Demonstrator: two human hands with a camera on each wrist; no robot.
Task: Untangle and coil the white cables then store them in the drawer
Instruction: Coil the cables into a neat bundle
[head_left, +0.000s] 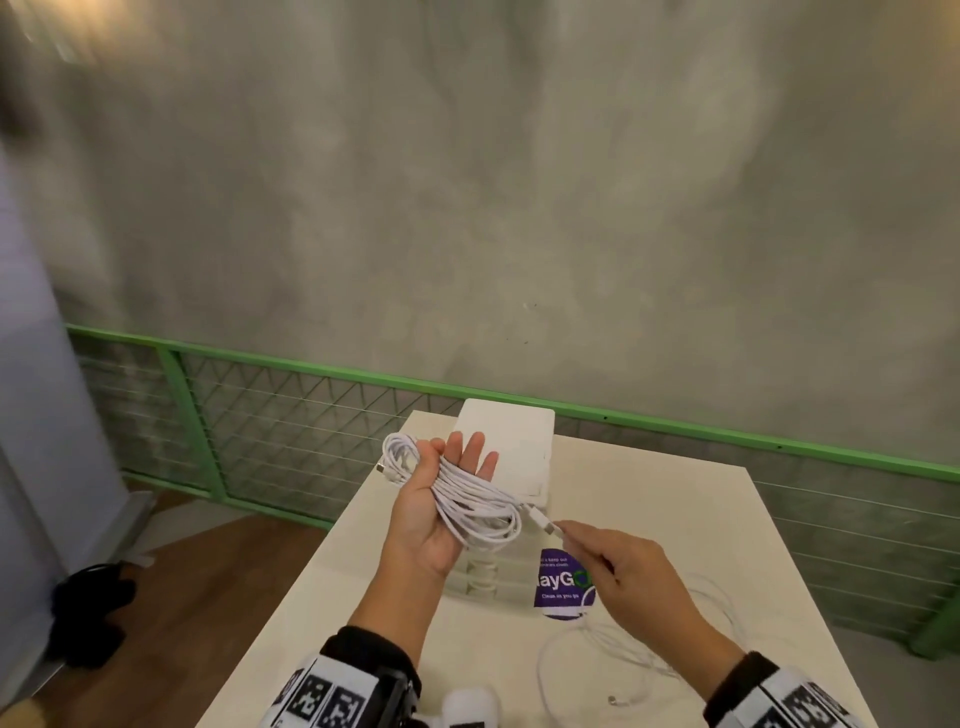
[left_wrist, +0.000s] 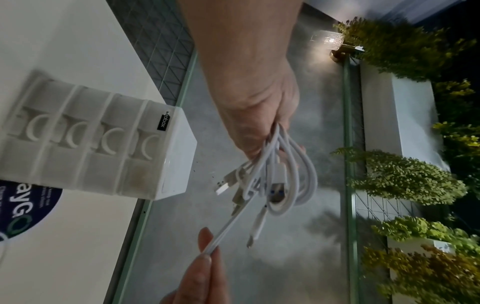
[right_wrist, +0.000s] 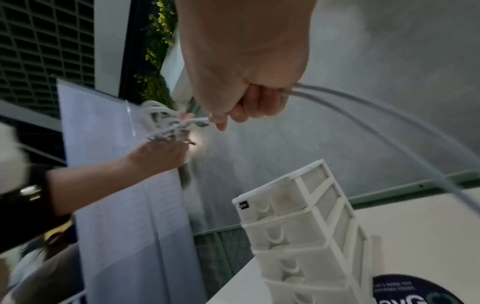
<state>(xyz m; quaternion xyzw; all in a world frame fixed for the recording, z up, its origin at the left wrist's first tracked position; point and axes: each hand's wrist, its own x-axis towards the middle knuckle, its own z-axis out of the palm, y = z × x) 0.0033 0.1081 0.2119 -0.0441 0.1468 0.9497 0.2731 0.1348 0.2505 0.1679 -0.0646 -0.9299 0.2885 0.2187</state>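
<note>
My left hand is raised palm up over the table, its fingers straight. A coil of white cables is looped across the palm, and the thumb clamps it. Several plug ends hang out of the bundle. My right hand pinches one cable near its plug, just right of the coil. That cable runs through the curled fingers and arcs away down toward the table. A second white cable lies loose on the table under my right forearm. The white drawer unit stands behind my hands with its drawers closed.
The cream table carries a round purple sticker beside the drawer unit. A white rounded object sits at the near edge. A green mesh railing runs behind the table in front of a grey wall. Left of the table is wooden floor.
</note>
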